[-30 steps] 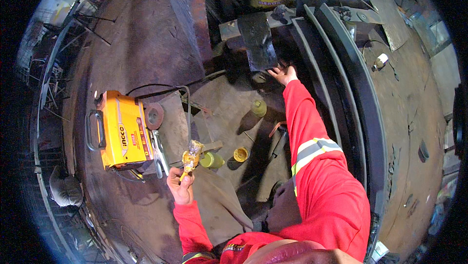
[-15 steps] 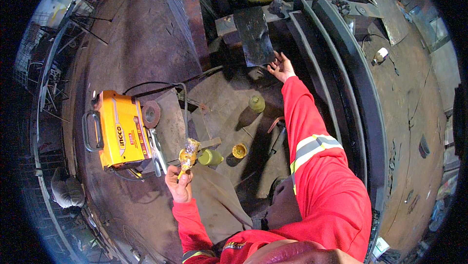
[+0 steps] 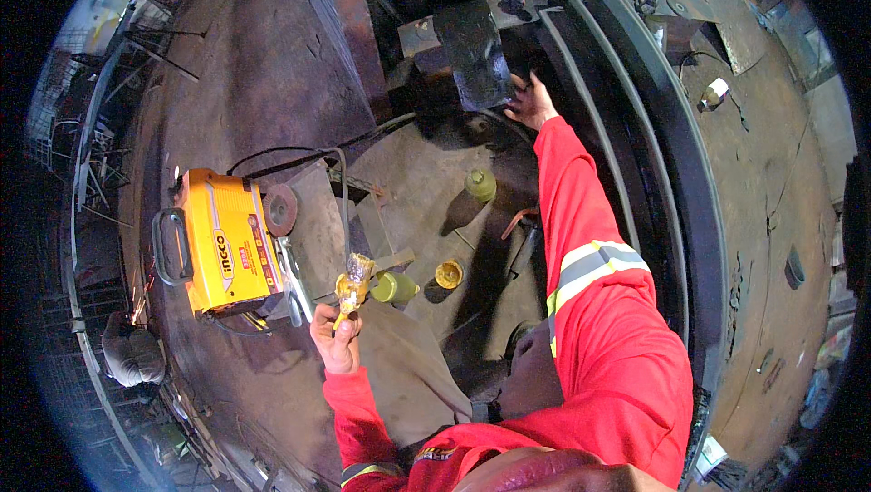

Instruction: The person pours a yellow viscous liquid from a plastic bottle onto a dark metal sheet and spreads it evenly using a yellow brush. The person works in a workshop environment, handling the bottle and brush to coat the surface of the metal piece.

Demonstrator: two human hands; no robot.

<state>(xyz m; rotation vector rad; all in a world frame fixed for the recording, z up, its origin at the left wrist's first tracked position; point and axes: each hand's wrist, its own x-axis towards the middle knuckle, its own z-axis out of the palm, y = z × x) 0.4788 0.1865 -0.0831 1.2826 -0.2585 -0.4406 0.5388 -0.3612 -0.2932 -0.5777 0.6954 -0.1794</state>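
In my left hand (image 3: 336,339) is a paintbrush (image 3: 352,285) with a yellow handle, held upright, its head and bristles smeared with yellow and pale paint. My right hand (image 3: 533,102) reaches far forward, fingers apart, at the lower right corner of a dark, glossy metal plate (image 3: 474,58). The fingertips meet the plate's edge; I cannot tell whether they grip it. This plate leans against a curved steel piece (image 3: 419,38). Below, a small open tub of yellow paint (image 3: 448,274) stands on the floor. Close to the brush lies a yellow-green bottle (image 3: 396,288); a similar bottle (image 3: 481,185) stands farther off.
A yellow welding machine (image 3: 229,242) with a cable sits left, beside a flap disc (image 3: 279,210). Long curved steel beams (image 3: 667,174) run along my right. A hammer-like tool (image 3: 521,251) lies near my right arm. Far left, a person in grey (image 3: 133,351) is bent over near sparks.
My right hand has moved forward and slightly right, up along the plate's corner. The left hand still holds the brush almost in place. Sparks now show at the far left.
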